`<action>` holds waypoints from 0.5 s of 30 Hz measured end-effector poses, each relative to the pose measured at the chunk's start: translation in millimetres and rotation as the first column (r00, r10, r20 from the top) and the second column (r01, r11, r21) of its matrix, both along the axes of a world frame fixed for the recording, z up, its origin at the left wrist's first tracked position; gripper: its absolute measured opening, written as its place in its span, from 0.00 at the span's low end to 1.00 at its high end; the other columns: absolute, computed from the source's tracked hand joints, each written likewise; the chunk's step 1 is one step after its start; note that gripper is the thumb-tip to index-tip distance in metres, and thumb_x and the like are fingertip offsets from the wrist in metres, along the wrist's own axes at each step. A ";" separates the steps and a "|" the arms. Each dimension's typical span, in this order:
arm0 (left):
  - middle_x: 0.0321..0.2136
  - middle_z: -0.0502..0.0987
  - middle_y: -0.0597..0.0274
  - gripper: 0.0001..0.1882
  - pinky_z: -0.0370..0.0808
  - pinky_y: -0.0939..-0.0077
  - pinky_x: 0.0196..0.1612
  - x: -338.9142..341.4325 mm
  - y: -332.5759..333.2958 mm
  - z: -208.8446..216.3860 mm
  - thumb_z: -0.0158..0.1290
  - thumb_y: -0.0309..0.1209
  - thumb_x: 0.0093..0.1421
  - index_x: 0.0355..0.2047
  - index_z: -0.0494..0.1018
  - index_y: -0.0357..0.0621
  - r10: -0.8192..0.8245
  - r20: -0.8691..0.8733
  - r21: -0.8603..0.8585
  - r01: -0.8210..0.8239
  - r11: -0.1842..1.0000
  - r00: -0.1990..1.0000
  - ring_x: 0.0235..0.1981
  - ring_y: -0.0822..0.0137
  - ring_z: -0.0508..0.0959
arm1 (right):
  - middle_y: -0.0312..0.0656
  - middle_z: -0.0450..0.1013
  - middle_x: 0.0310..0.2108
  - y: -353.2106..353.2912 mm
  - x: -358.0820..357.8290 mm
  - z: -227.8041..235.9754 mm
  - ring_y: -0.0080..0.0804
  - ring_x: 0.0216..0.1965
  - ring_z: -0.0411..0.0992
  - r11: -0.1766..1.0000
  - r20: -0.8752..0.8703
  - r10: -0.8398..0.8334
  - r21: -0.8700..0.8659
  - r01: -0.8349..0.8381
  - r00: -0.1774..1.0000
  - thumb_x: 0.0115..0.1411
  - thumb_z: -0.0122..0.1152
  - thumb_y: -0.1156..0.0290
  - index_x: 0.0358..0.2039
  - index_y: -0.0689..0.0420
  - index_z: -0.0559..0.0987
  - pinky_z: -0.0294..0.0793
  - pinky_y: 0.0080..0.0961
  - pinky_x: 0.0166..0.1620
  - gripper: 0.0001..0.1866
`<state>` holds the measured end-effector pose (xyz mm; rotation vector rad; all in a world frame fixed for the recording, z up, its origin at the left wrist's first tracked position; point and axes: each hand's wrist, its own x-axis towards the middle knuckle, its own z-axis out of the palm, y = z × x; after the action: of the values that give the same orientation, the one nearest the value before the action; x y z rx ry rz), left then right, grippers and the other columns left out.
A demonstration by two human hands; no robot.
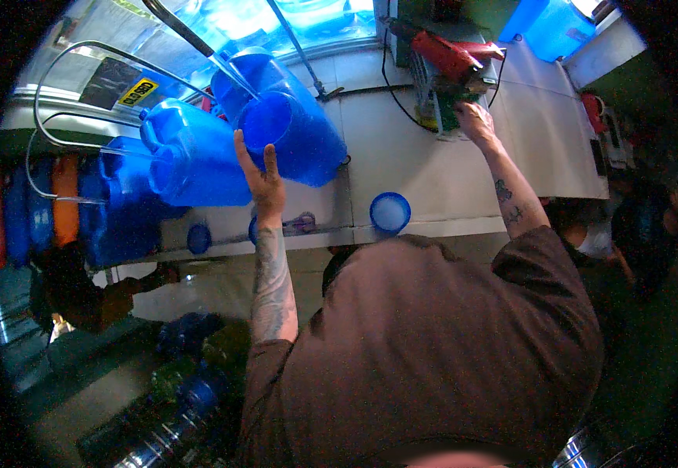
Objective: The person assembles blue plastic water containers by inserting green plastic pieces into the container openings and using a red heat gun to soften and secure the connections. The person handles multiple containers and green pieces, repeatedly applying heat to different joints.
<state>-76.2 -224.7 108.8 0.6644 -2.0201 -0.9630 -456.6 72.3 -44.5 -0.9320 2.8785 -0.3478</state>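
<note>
The largest jug (315, 132) stands out first from where I am, blue, on the back left part of the tabletop (386, 156). Its round mouth (265, 122) faces the person, and a metal pipe (237, 74) slants down to it from the window side. The body's long axis runs from upper left to lower right; I can't tell whether it stands upright or leans.

The left hand (265, 183) is much the nearer one, just this side of the mouth. Its fingers (243, 152) are spread and grip nothing I can see, pointing straight at the rim; whether they touch it, I can't tell. The right hand (475, 121) is well away, reaching to a green part (447, 113) under a red tool (448, 58). Its fingers look bent, but I can't tell whether they grip.

A second jug (198, 152) crowds the first one's left side, so the wider room is to the right, a pale stretch reaching to the tool. The tabletop's front edge runs below the left hand, with a blue lid (390, 212) beside it.
</note>
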 end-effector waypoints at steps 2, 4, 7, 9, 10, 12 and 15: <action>0.64 0.51 0.44 0.41 0.46 0.62 0.67 4.6 -2.4 2.4 0.48 0.51 0.63 0.65 0.48 0.36 -0.023 0.014 0.028 0.022 0.999 1.000 0.66 0.53 0.50 | 0.46 0.75 0.40 5.9 0.2 0.5 0.49 0.44 0.73 0.990 -0.190 0.004 -0.135 -0.030 0.982 0.60 0.53 0.61 0.44 0.49 0.77 0.73 0.43 0.45 0.14; 0.64 0.53 0.44 0.41 0.47 0.62 0.66 8.0 -3.8 6.6 0.49 0.51 0.63 0.65 0.49 0.36 -0.043 0.024 0.066 0.041 0.997 0.999 0.66 0.53 0.52 | 0.45 0.77 0.37 11.8 -1.3 4.5 0.48 0.40 0.75 0.935 -0.204 -0.007 -0.348 -0.066 0.979 0.60 0.53 0.67 0.42 0.52 0.77 0.74 0.38 0.42 0.11; 0.63 0.55 0.45 0.39 0.50 0.62 0.65 11.5 -2.7 15.9 0.51 0.49 0.62 0.64 0.51 0.36 -0.057 0.024 0.122 0.053 0.991 0.998 0.64 0.53 0.55 | 0.45 0.77 0.33 22.9 -6.1 10.9 0.38 0.35 0.77 0.795 -0.017 0.039 -0.605 -0.041 0.999 0.59 0.56 0.71 0.40 0.55 0.77 0.73 0.30 0.38 0.09; 0.62 0.57 0.47 0.35 0.53 0.63 0.64 10.7 0.7 23.5 0.51 0.45 0.63 0.62 0.54 0.36 -0.038 -0.007 0.156 0.039 0.987 0.999 0.63 0.54 0.58 | 0.43 0.77 0.32 30.1 -10.2 11.7 0.32 0.34 0.76 0.798 0.054 -0.026 -0.600 0.053 0.998 0.59 0.57 0.70 0.40 0.55 0.77 0.73 0.28 0.37 0.09; 0.61 0.59 0.47 0.32 0.55 0.64 0.63 9.3 4.4 27.0 0.50 0.43 0.64 0.61 0.56 0.36 0.016 -0.037 0.081 -0.012 0.997 0.999 0.62 0.55 0.60 | 0.43 0.77 0.32 34.5 -12.1 10.9 0.29 0.33 0.76 0.798 0.089 -0.058 -0.594 0.100 0.994 0.59 0.57 0.69 0.40 0.56 0.77 0.74 0.28 0.37 0.09; 0.60 0.62 0.49 0.27 0.58 0.65 0.61 5.2 15.2 34.4 0.49 0.38 0.65 0.59 0.59 0.35 0.142 -0.100 -0.015 -0.144 0.989 0.985 0.60 0.57 0.63 | 0.43 0.77 0.34 41.4 -16.1 7.4 0.29 0.35 0.75 0.779 0.213 -0.058 -0.601 0.178 0.975 0.55 0.61 0.73 0.40 0.57 0.77 0.74 0.27 0.41 0.11; 0.56 0.66 0.51 0.21 0.62 0.67 0.59 -6.1 41.6 42.7 0.47 0.32 0.65 0.56 0.64 0.37 -0.033 -0.266 -0.051 0.020 0.998 0.963 0.57 0.58 0.66 | 0.39 0.76 0.33 49.4 -20.0 1.2 0.25 0.34 0.74 0.746 0.373 0.007 -0.619 0.243 0.928 0.57 0.60 0.72 0.40 0.59 0.76 0.74 0.25 0.39 0.10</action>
<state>-82.4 -183.1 151.6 0.4558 -1.8114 -0.9612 -476.7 121.7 -43.3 -0.6392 2.4770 -1.4587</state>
